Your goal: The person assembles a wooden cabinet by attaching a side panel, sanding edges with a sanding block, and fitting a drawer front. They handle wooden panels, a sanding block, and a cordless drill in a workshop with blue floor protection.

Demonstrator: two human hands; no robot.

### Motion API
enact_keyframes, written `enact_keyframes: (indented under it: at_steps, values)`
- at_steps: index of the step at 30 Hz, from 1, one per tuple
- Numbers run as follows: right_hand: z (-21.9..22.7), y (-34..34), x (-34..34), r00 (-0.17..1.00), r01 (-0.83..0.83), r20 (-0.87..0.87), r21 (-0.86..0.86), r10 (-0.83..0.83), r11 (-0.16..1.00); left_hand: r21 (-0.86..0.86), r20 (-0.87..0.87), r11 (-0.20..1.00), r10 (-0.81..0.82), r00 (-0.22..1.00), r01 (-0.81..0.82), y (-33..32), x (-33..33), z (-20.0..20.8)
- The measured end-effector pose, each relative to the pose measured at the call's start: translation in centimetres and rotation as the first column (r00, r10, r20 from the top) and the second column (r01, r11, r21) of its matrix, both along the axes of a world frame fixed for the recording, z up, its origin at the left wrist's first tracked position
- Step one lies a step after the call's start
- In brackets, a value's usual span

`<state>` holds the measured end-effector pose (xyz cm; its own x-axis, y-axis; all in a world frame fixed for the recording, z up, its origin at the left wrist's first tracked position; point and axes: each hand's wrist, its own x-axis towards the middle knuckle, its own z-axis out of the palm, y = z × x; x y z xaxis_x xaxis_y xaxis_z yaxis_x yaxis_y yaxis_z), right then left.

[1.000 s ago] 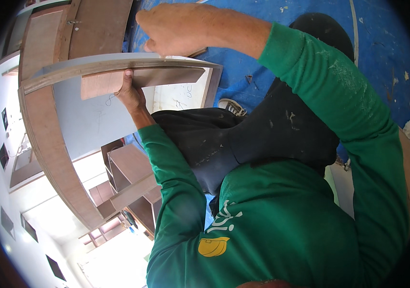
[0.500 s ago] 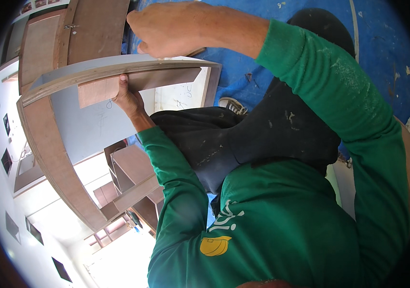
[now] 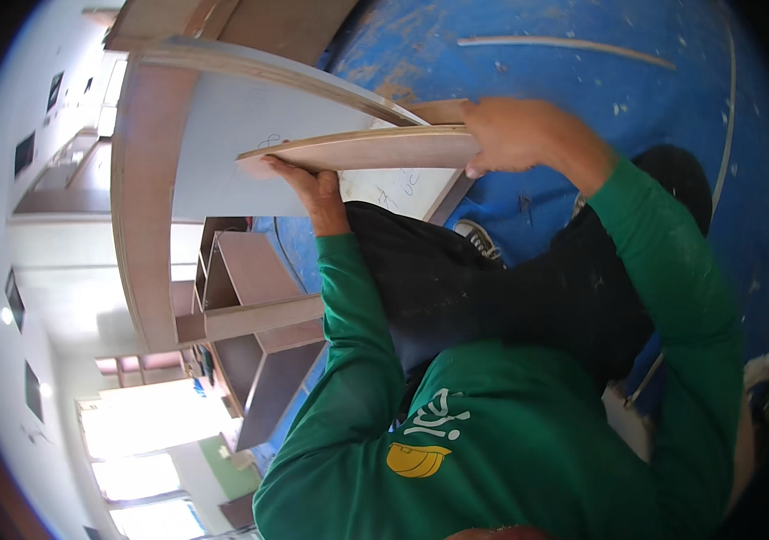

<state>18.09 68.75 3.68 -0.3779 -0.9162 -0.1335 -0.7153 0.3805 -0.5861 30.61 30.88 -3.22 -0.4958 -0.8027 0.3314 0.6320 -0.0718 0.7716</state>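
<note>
A narrow plywood board [image 3: 375, 151] lies crosswise in front of me, its pale layered edge uppermost and its brownish face toward me. My left hand [image 3: 320, 193] is closed on the lower edge near the board's left end. At the other end my right hand [image 3: 529, 139] grips it, the fingers partly hidden behind. Just beyond the board stands an open plywood cabinet frame [image 3: 146, 193] with a light grey inner panel [image 3: 222, 135]. A pale panel [image 3: 384, 191] with handwritten marks shows below the board. Another short wood piece [image 3: 438, 111] shows behind the right end.
A blue sheet [image 3: 565, 76] covers the floor, with scraps and a thin pale strip [image 3: 574, 43] on it. More brown cabinet boxes [image 3: 263, 270] stand to the left. My shoe [image 3: 477, 241] and bent legs are close to the frame.
My right hand has come down and right onto the board's end. The board has moved rightward and out from the frame's upper edge, with my left hand on it. The whole view has shifted.
</note>
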Motion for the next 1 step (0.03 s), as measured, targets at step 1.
enact_keyframes:
  at_steps: [1]
  values:
    - [0.95, -0.85, -0.35, 0.999, -0.02, -0.032, 0.012, 0.02, 1.0, -0.014, -0.04, 0.999, 0.038, 0.998, -0.038, 0.99, -0.39, -0.05]
